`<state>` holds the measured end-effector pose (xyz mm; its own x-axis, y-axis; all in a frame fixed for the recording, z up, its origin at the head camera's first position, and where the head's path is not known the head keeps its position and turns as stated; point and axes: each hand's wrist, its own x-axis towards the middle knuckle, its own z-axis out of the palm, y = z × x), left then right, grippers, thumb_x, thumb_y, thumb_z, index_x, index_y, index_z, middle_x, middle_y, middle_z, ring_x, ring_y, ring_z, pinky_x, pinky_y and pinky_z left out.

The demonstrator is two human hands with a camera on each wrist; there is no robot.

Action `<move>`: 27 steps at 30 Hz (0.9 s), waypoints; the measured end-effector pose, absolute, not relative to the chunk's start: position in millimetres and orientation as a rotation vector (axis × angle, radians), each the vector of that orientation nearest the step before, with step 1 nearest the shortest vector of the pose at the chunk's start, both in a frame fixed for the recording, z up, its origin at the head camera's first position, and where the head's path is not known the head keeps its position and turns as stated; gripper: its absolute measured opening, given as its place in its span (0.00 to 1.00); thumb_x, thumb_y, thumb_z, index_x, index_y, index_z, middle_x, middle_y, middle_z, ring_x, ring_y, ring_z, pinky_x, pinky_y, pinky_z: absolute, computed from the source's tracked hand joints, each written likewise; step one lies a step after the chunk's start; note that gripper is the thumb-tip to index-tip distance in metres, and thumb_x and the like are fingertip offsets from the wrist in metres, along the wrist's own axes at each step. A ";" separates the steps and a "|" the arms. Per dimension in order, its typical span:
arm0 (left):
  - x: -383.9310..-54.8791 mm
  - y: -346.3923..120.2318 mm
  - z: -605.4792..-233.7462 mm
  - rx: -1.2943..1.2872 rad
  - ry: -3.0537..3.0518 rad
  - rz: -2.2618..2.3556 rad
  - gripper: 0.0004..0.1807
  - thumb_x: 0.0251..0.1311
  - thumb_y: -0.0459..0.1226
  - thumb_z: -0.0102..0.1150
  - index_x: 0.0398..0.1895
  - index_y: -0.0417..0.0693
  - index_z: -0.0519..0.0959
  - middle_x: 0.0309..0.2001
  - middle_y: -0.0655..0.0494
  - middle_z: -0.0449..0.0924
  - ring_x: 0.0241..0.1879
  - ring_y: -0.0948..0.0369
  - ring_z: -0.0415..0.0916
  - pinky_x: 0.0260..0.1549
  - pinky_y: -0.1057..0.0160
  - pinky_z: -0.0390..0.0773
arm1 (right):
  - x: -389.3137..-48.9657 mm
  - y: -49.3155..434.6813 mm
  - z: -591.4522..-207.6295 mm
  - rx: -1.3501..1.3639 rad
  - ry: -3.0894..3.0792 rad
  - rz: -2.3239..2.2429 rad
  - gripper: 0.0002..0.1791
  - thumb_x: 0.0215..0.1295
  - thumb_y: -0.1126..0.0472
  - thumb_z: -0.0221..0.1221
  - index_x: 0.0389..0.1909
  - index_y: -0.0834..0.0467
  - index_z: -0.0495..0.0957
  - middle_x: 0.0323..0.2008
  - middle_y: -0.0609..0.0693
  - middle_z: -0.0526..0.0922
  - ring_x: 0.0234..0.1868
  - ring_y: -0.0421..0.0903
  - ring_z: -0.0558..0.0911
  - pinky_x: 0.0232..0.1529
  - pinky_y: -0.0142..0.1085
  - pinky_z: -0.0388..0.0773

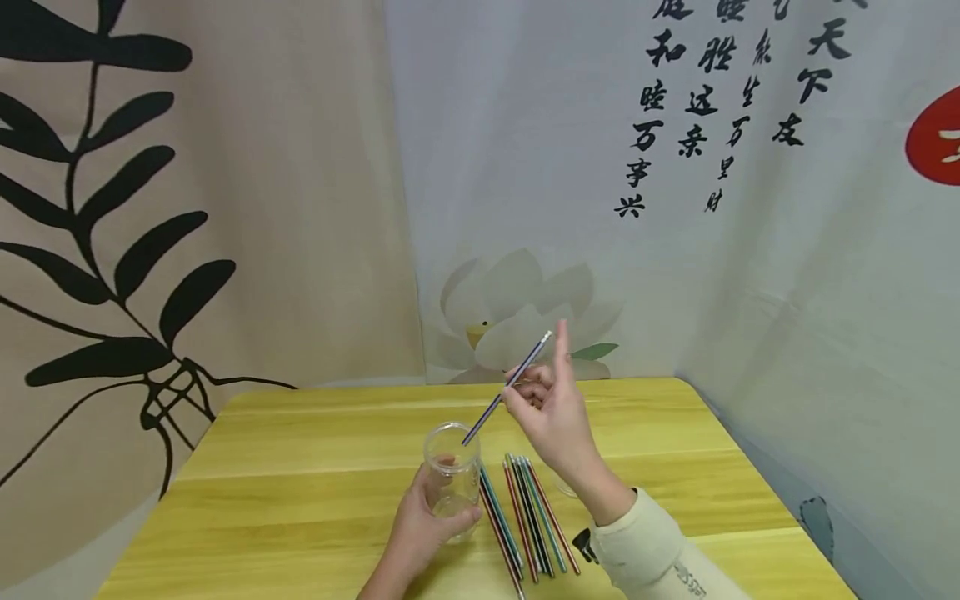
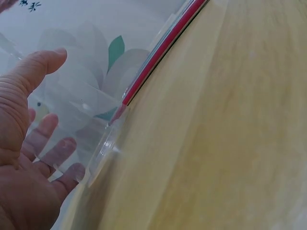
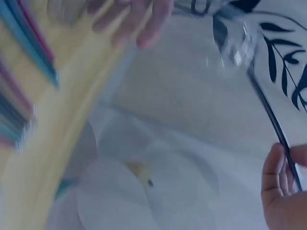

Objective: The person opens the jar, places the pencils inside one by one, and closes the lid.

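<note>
My left hand grips a clear, see-through cup around its side, thumb across the front, just above the table. In the left wrist view the cup's wall stands between thumb and fingers. My right hand pinches a dark blue pencil between thumb and fingers, with the index finger pointing up. The pencil slants, its pale end up and its lower end at the cup's mouth; I cannot tell how far inside it is. The right wrist view is blurred but shows the pencil meeting the cup.
Several coloured pencils lie side by side on the yellow wooden table, with another bunch of pencils close beside the cup. A clear rounded edge shows partly behind my right wrist. A printed cloth hangs behind the table.
</note>
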<state>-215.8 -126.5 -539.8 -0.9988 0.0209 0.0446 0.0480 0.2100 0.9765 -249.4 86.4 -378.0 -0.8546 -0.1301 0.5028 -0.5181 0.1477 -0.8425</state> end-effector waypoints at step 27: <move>-216.6 -126.0 -542.4 -0.112 -2.368 -1.986 0.45 0.48 0.40 0.85 0.71 0.55 0.72 0.69 0.47 0.81 0.71 0.41 0.74 0.71 0.31 0.72 | -253.3 53.6 -434.1 0.936 -2.139 1.120 0.13 0.72 0.68 0.67 0.55 0.62 0.87 0.42 0.53 0.93 0.36 0.42 0.89 0.35 0.25 0.86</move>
